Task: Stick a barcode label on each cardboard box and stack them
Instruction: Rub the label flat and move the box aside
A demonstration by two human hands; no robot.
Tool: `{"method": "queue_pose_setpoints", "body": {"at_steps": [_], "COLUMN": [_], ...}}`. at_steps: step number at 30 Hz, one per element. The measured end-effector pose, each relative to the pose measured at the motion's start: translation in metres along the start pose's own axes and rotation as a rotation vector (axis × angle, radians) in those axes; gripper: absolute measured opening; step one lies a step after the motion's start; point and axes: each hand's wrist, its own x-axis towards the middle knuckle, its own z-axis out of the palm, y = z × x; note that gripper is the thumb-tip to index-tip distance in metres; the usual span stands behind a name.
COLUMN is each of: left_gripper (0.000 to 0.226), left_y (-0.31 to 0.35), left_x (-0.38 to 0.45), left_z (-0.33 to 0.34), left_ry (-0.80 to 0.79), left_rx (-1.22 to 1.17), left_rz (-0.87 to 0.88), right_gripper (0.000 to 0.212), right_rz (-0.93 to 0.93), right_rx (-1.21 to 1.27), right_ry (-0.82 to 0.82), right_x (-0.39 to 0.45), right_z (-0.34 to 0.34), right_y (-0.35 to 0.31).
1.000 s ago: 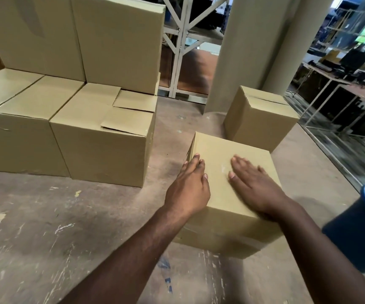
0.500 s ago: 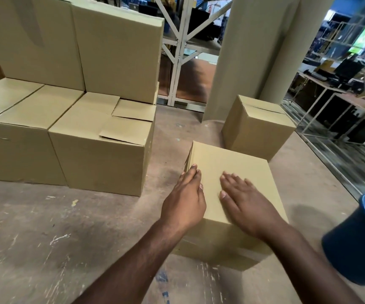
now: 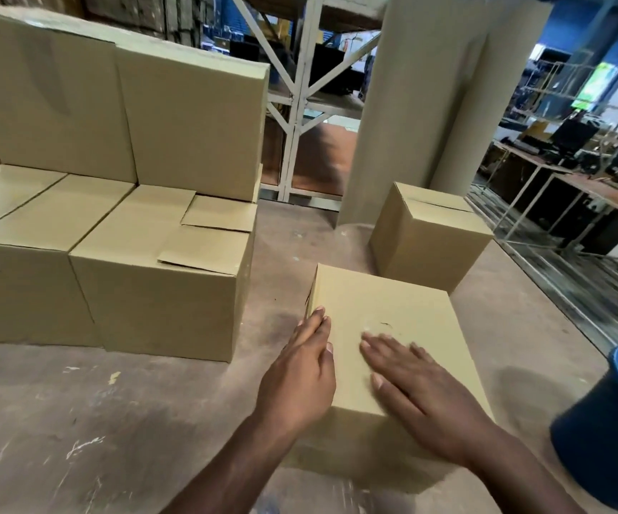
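Box [image 3: 403, 328] looks light, stiff, dusty-smooth; my left hand [image 3: 300, 380] and right hand [image 3: 422, 395] lie flat, gripping nothing. I'd clasp opposite sides.

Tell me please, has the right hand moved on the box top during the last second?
Yes: judged against the far edge of the box, the right hand has slid back toward the person.

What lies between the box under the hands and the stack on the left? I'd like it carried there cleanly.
Nothing visible does. Only bare floor separates the box under the left hand and right hand from the stack.
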Motion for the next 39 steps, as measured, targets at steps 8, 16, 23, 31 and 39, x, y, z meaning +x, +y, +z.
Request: {"method": "queue_pose_setpoints", "body": {"at_steps": [8,16,23,31,39], "left_gripper": [0.051,0.050,0.051,0.051,0.052], "left_y": [0.007,0.011,0.012,0.013,0.018], "left_x": [0.004,0.002,0.002,0.000,-0.001], "left_z": [0.002,0.002,0.003,0.003,0.001], "left_ry": [0.002,0.016,0.027,0.035,0.041], "left_rx": [0.055,0.068,0.063,0.058,0.066], "left_rz": [-0.006,-0.028,-0.022,-0.006,-0.031], "right_gripper": [0.044,0.012,0.006,0.014,0.023], "right_rz": [0.296,0.239,0.238,0.267,0.121], "right_rx": [0.011,0.233,0.142,-0.086,0.206], "right_ry": [0.300,0.444,0.492,0.485,0.449], "right_x": [0.025,0.070,0.074,0.075,0.055], "right_z": [-0.008,-0.019,-0.009,-0.012,-0.008], "right_y": [0.056,0.048,0.042,0.033,0.040]}}
